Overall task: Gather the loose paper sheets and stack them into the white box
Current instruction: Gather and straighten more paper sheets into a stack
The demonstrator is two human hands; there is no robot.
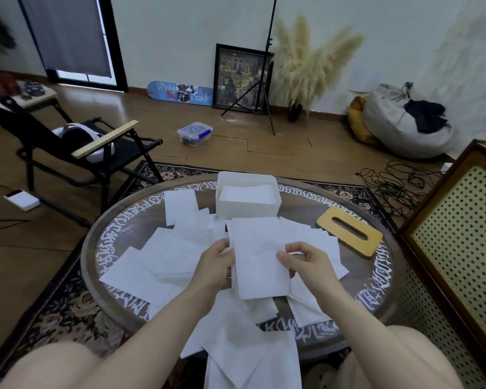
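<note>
We hold a small stack [257, 262] of sheets above the middle of the table [382, 276], squaring it up between both hands. Our left hand [215, 266] grips the stack's left edge, fingers curled behind it and thumb on top; our right hand [302, 262] pinches the right edge between thumb and fingertips. So we judge the step in hand to be gathering, not yet loading.

Around the stack, loose sheets [155, 262] lie scattered over the table, overlapping, and a few [250, 357] hang off the near rim toward our lap. The box [247, 211] stands at the far side, just beyond the held stack, open-topped, with white sheets already lying flat inside.

The next move, as we judge it, calls for carrying the stack forward, lining it up with the box's opening, and lowering it flat onto the sheets inside without curling the corners. Much paper is left to collect afterwards.

To the right of the box lies a wooden lid [350, 231] with a slot.
</note>
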